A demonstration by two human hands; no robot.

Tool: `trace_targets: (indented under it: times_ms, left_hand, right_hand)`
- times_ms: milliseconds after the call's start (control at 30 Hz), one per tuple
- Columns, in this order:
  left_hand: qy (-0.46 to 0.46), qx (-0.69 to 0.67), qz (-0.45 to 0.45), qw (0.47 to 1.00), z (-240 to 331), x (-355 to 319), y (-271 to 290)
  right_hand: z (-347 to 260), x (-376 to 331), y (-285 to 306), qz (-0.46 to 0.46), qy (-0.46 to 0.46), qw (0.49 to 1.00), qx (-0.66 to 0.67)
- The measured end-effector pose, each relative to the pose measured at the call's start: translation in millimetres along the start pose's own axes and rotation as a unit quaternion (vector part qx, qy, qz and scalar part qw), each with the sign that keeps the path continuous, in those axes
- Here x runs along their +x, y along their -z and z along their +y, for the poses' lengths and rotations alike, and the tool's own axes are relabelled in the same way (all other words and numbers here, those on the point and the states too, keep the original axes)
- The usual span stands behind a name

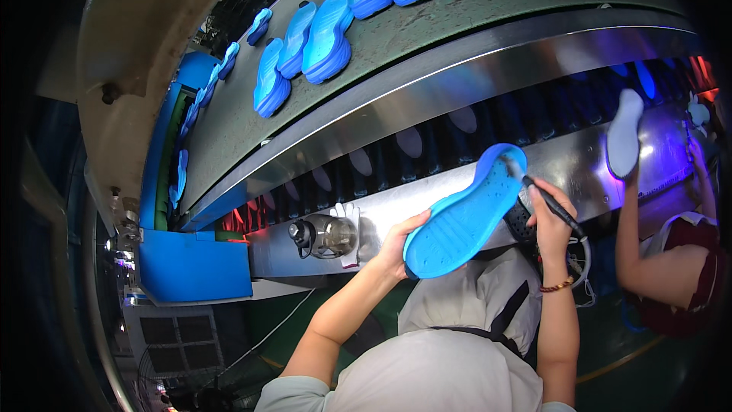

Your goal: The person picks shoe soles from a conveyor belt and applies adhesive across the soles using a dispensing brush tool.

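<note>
A bright blue shoe sole [461,217] is tilted in front of me, its hollow inner face toward me. My left hand [398,248] is closed on the edge of its lower end, with the thumb along the rim. In my right hand [553,217], a brush [555,207] with a black handle is pinched like a pen, and a pale tube or cord trails from the handle's back end. The bristles reach inside the sole's upper end, near the rim. Behind my right hand a dark, holed object [518,223] is partly hidden.
A green conveyor belt [488,11] carries several blue soles [324,42]. Below it, grey soles [409,143] sit along a dark lower line. The metal ledge [381,210] holds a clear jug [332,236] and white gloves [350,221]. At right, a co-worker's hand holds a pale sole [625,133].
</note>
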State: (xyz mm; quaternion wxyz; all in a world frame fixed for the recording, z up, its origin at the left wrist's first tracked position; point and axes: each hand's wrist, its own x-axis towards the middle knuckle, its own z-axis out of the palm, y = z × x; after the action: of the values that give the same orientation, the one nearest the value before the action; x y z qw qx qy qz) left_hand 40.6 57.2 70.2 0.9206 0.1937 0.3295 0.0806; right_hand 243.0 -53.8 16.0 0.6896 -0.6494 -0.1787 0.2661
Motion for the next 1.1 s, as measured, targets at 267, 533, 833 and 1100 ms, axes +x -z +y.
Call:
trace_targets:
  times_ms: [267,533,833,1100]
  left_hand:
    - [-0.019,-0.01,0.033,0.999,-5.5,4.0,24.4]
    - [-0.076,-0.181,0.076,0.978,-5.0,-32.6,57.5]
    - [-0.159,-0.168,0.001,0.973,-4.6,-86.8,109.2]
    - [-0.418,-0.041,-0.171,0.891,66.0,-187.1,132.0]
  right_hand:
    - [-5.3,-48.1,-8.6,-0.245,0.049,0.967,-0.044]
    - [-10.1,-30.1,11.4,-0.118,-0.121,0.942,0.29]
    - [21.8,-17.8,3.9,-0.066,-0.127,0.957,0.254]
    - [27.2,-30.9,-32.1,-0.05,-0.135,0.96,0.238]
